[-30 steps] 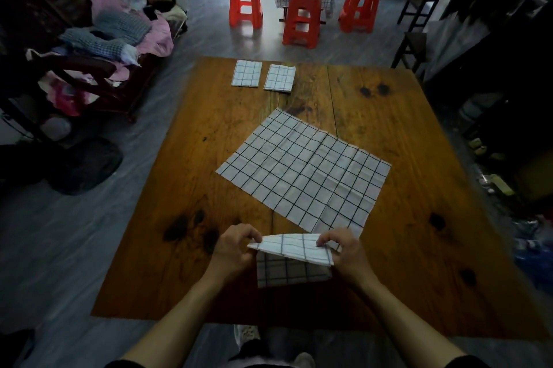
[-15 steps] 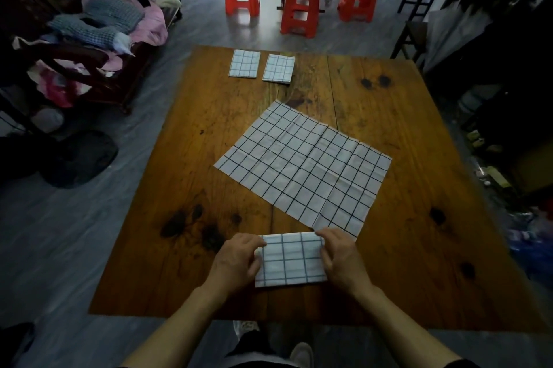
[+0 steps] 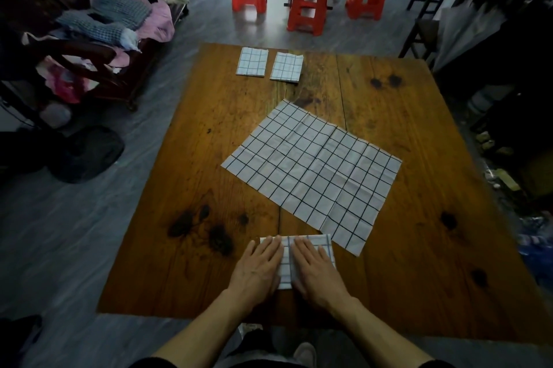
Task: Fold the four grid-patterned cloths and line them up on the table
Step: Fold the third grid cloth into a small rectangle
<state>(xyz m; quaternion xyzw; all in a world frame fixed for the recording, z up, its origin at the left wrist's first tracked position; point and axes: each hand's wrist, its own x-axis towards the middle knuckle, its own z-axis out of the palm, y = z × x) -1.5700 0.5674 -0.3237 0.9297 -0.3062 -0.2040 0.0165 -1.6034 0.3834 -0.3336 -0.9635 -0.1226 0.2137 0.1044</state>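
You had both hands flat on the third cloth (image 3: 286, 263) near the middle of the near edge of the bench (image 3: 419, 158). Your left hand (image 3: 257, 270) lay on its left half and your right hand (image 3: 314, 272) on its right half, the fingers straight and relaxed, grasping nothing and only pressing down. I think you held them so to flatten the last fold and make the creases sharp, so that the small packet would not spring open when you let it go.

The fourth cloth (image 3: 314, 173) lay fully open in the middle of the bench, turned at an angle to the edges. Its near corner reached just beside the right far corner of the packet under your hands; I cannot tell if the two touched or overlapped there. It was probably left open in easy reach because it was next to be folded.

The two folded cloths, one on the left (image 3: 252, 62) and one on the right (image 3: 286, 66), lay side by side close to the far edge, left of its middle, with a narrow gap between them. They seemed to begin the line, and the free place to their right looked meant for the packet you pressed.

No container stood on the bench. So about half of the task looked done, and the third fold was near its end.
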